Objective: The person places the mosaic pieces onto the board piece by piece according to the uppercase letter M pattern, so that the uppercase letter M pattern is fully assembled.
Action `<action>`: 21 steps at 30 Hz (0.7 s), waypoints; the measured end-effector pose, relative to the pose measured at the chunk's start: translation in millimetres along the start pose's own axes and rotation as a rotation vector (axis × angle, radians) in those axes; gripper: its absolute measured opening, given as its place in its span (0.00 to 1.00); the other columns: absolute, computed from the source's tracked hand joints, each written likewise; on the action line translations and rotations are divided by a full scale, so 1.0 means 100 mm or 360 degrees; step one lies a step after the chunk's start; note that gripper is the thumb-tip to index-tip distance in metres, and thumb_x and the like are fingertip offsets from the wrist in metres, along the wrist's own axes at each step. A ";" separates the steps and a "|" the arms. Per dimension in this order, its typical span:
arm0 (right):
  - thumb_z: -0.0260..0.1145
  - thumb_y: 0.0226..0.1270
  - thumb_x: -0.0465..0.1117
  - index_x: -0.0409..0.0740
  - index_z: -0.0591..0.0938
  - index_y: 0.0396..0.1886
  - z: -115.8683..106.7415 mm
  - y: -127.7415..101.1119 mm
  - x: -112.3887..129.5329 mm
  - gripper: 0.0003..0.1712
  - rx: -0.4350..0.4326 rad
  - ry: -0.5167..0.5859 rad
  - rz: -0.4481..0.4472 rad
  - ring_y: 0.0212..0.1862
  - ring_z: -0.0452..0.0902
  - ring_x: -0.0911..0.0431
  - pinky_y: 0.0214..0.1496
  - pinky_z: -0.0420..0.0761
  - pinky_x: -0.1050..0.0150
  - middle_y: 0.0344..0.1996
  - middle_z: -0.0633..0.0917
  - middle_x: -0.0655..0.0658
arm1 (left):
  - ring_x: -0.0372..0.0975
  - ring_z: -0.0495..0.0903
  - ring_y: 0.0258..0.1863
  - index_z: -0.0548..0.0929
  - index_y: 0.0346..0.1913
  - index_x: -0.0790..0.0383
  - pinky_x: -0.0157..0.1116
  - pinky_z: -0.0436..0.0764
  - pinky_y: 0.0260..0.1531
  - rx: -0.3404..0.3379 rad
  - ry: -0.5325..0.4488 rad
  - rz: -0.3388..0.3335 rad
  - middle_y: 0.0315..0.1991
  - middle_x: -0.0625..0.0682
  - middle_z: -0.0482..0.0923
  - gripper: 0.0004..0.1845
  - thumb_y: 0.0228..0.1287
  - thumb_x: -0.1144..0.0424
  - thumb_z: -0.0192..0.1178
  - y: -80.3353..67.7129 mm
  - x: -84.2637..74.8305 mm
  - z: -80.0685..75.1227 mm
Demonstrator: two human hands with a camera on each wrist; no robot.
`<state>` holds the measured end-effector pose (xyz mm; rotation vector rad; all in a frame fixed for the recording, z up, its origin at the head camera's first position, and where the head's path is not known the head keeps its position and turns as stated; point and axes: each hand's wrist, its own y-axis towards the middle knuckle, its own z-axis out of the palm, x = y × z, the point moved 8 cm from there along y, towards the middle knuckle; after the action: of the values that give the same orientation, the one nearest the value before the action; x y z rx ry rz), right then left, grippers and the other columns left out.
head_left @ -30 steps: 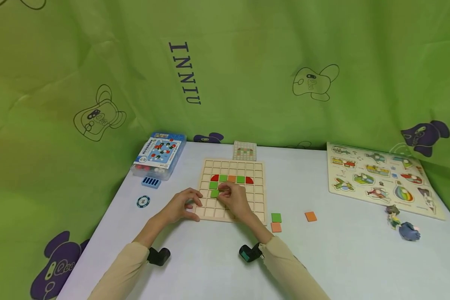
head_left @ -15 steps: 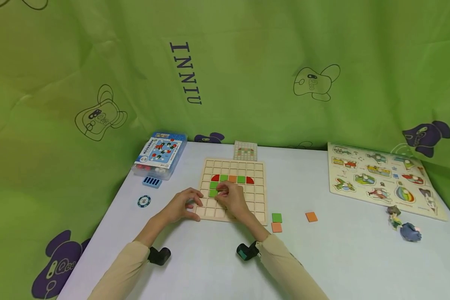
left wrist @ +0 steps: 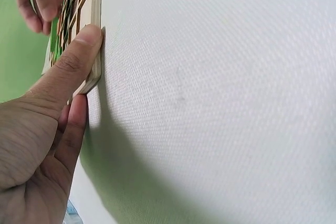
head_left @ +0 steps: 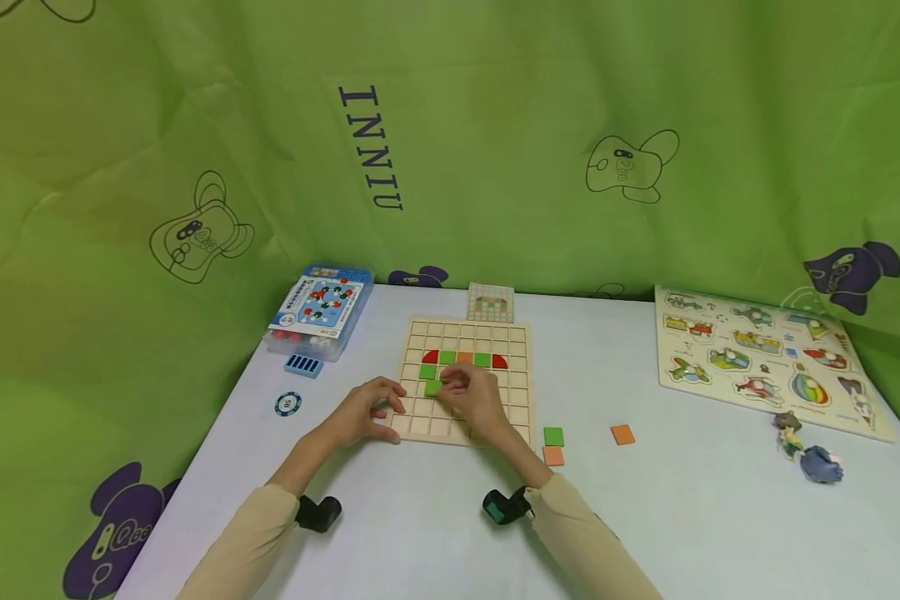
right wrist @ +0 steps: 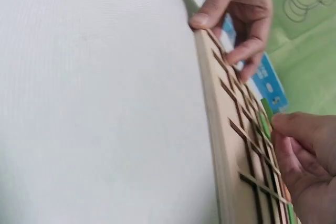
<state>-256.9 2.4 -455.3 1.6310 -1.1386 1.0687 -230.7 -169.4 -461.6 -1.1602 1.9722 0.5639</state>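
Observation:
A wooden grid board (head_left: pixel 516 337) lies mid-table with a row of red, green and orange tiles (head_left: pixel 464 357) and one green tile (head_left: pixel 427 371) below it. My right hand (head_left: pixel 450 386) pinches another green tile (head_left: pixel 432 387), tilted over a cell beneath that one; the right wrist view shows this green tile (right wrist: pixel 266 113) on edge at my fingertips (right wrist: pixel 294 124). My left hand (head_left: pixel 390 407) holds the board's near left corner, thumb (left wrist: pixel 79 51) pressed on the board's edge (left wrist: pixel 96 19) and fingers curled on top.
Loose green (head_left: pixel 553 436) and orange tiles (head_left: pixel 552 455) (head_left: pixel 622 434) lie right of the board. A pattern card (head_left: pixel 491 302) lies behind it. A blue box (head_left: pixel 318 310), blue strip (head_left: pixel 303 364) and chip (head_left: pixel 287 404) sit left. A picture puzzle (head_left: pixel 765 358) and figurine (head_left: pixel 806 454) sit right.
My right hand has shifted slightly right with the green tile, which now sits tilted on the grid. The left hand has stayed on the board's corner.

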 end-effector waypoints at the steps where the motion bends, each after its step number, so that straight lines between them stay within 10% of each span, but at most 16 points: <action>1: 0.72 0.49 0.22 0.27 0.82 0.39 -0.04 -0.01 0.00 0.15 -0.0007 0.0012 0.0016 0.35 0.83 0.47 0.37 0.83 0.67 0.35 0.85 0.34 | 0.55 0.69 0.58 0.81 0.35 0.64 0.38 0.82 0.46 -0.0001 0.0001 -0.0002 0.55 0.61 0.72 0.17 0.40 0.70 0.77 0.00 0.00 0.00; 15: 0.70 0.54 0.26 0.30 0.81 0.44 -1.34 -0.40 -0.34 0.16 -0.0165 -0.0270 0.0186 0.40 0.82 0.47 0.39 0.80 0.74 0.41 0.85 0.34 | 0.55 0.68 0.60 0.81 0.35 0.63 0.40 0.81 0.47 -0.0007 0.0009 -0.0054 0.56 0.60 0.72 0.17 0.40 0.71 0.76 -0.01 0.01 0.01; 21: 0.71 0.56 0.30 0.32 0.80 0.48 -1.89 -0.68 -0.38 0.19 -0.0008 -0.0572 0.0168 0.40 0.82 0.46 0.35 0.80 0.71 0.42 0.84 0.34 | 0.55 0.69 0.59 0.80 0.34 0.65 0.40 0.81 0.45 -0.0021 0.0019 0.0012 0.55 0.61 0.73 0.17 0.40 0.72 0.76 -0.01 -0.03 0.00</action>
<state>-231.6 204.9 -452.3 1.8231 -1.4724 0.8551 -229.1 -167.8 -459.5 -1.1670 1.9867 0.5758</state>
